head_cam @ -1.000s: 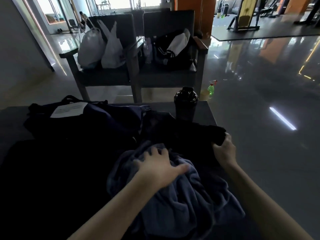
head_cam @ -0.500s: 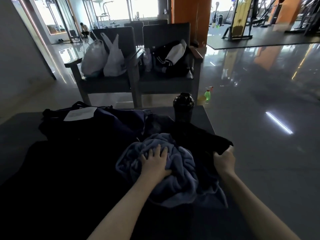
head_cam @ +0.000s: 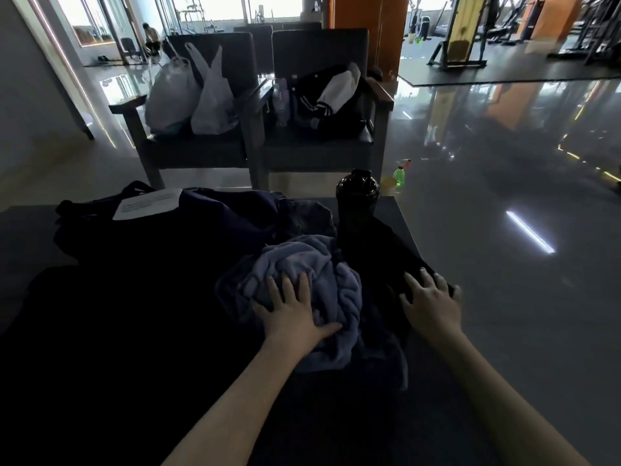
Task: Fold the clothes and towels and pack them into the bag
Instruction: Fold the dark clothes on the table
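Here, left hand [head_cam: 295, 317] on crumpled terry towel [head_cam: 322, 264]

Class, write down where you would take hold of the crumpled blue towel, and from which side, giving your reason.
Probably the loose flap at the blue towel's near edge, pinched from the person's side: it trails flat off the bunched mound, while no corner shows. The left hand lies flat on the mound.
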Motion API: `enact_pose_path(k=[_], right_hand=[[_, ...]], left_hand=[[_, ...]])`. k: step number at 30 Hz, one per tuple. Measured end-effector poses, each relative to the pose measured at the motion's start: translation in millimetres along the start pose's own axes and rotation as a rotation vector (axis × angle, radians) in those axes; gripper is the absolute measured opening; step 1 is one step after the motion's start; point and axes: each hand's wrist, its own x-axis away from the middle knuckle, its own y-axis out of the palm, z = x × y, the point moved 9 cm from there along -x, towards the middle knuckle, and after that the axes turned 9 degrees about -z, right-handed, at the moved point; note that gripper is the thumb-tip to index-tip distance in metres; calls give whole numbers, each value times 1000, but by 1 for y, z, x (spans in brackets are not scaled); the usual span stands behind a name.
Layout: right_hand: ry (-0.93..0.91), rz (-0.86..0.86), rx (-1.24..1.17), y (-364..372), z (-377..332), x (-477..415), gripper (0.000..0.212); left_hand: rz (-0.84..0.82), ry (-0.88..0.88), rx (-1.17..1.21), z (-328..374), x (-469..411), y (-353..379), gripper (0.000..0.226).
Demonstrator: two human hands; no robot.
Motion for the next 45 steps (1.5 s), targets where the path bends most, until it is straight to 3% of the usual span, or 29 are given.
enact_pose_path(k=[3, 12, 19, 24, 28, 31, 33, 35, 38, 41, 45], right_hand=[[6, 23, 85, 0, -7, 9, 55], [3, -25, 143, 4, -21, 31, 56], [-33, -89, 60, 0, -23, 43, 56], [-174, 36, -97, -14, -68, 76, 49], [-395, 165, -262, -30, -131, 107, 41], [-607, 55, -302, -19, -192, 131, 40], [-726, -17, -277, -6, -228, 150, 45], [-780, -93, -221, 10, -256, 164, 50], [-775, -216, -90, 38, -284, 175, 53], [-726, -226, -72, 47, -292, 172, 49], [-712, -252, -85, 48, -293, 167, 47]], left_hand=[[87, 52, -4, -9, -14, 0, 108], [53, 80, -28, -23, -23, -16, 100], [87, 86, 75, -50, 15, -21, 71], [213, 23, 71, -114, 58, -33, 55], [235, -196, 115, -187, 89, -32, 55], [99, -363, 226, -236, 103, -9, 67], [43, -348, 257, -249, 106, 6, 69], [128, -285, 281, -252, 110, 6, 68], [304, -353, 413, -266, 119, -5, 71], [267, -484, 665, -297, 117, 9, 81], [279, -415, 1016, -320, 108, 19, 81]])
